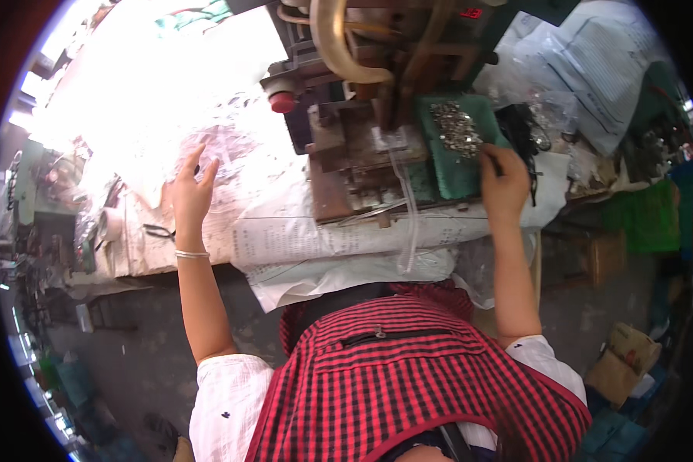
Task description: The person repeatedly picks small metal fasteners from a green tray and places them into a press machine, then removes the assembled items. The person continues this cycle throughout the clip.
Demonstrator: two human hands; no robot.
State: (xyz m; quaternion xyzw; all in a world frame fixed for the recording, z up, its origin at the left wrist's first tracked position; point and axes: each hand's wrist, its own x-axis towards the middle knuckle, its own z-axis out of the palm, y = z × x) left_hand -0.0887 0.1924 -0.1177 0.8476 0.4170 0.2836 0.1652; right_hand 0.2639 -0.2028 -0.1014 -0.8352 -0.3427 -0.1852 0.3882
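My left hand [191, 194] is over the white-covered bench, left of the machine, its thumb and fingers apart. A small dark spot shows between the fingers; I cannot make out what it is. On the right, my right hand [505, 185] is at the near right edge of a green tray [451, 183], with thumb and fingertips drawn together. Whatever those fingers hold, if anything, is too small to tell. Many small shiny metal parts [456, 129] lie in the tray. Between my hands stands a bench machine [362, 150] with a metal work block, and a clear plastic strip [410, 208] hangs off its front.
A red push button [282, 102] sticks out at the machine's left, and a thick hose [333, 46] curves above. Printed sheets [323, 237] drape over the bench's front edge. Plastic bags [585, 69] lie at the far right. A tape roll [110, 223] is at the left.
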